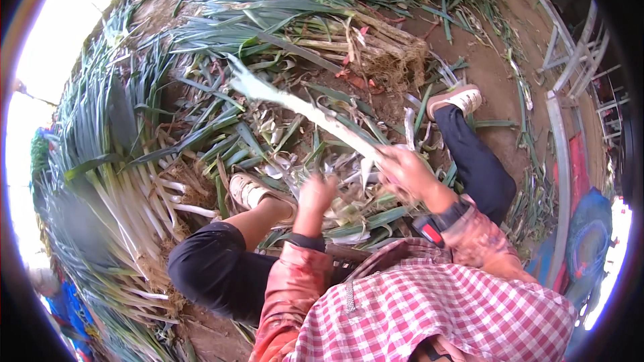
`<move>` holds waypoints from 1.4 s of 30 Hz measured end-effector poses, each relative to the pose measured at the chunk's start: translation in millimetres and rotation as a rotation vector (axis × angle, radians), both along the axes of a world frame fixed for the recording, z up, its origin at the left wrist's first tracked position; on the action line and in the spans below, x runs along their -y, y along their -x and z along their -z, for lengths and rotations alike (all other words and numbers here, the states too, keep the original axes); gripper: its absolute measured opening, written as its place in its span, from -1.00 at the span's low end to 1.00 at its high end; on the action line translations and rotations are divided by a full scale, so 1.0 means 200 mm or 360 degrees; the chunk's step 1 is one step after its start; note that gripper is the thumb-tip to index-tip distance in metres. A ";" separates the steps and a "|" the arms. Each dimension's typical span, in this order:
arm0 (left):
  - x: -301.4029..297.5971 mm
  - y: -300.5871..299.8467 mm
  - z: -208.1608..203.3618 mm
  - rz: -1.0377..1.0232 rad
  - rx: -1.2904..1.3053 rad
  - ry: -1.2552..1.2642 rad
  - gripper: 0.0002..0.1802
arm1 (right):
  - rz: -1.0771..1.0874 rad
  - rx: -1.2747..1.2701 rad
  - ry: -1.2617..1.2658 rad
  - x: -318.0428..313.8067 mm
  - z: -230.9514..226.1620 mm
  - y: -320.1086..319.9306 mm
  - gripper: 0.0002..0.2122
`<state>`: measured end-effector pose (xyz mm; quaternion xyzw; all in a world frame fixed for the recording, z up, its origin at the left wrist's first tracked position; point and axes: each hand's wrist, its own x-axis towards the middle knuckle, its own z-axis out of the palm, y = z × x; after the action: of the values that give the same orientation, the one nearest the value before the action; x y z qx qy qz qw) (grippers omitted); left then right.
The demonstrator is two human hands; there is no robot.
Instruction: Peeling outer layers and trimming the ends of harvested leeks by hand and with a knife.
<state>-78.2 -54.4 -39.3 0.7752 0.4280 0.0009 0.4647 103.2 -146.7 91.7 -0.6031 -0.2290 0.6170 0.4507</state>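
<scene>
Over soil strewn with leaf scraps, mid-scene: one leek held aloft, slanting from its leafy end at far left to its pale end at near right. Right hand closed around that pale end. Left hand just to the left, apart from the stalk, fingers curled but blurred; cannot tell whether it grips anything. Left side: heaped leeks, white stems and roots toward the person. Far side: another bunch, roots pointing right. Far right: metal frame.
</scene>
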 end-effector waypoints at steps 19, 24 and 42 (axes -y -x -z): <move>-0.31 0.05 -0.32 -0.2261 0.1510 0.0669 -0.74 | -0.0475 0.0782 -0.0153 0.41 -0.22 0.24 -0.56; -0.32 0.10 -0.16 -0.2166 0.1652 0.1497 -0.80 | -0.0058 -0.0476 0.0010 0.39 -0.14 0.20 -0.62; -0.33 -0.03 -0.44 -0.1569 0.1784 0.1348 -0.58 | 0.0149 -0.1472 0.0152 0.48 -0.16 0.10 -0.72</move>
<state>-71.3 11.9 48.2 0.1469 0.3873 0.4258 0.8044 83.8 -243.3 123.7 -0.2945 0.0521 0.8098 0.5047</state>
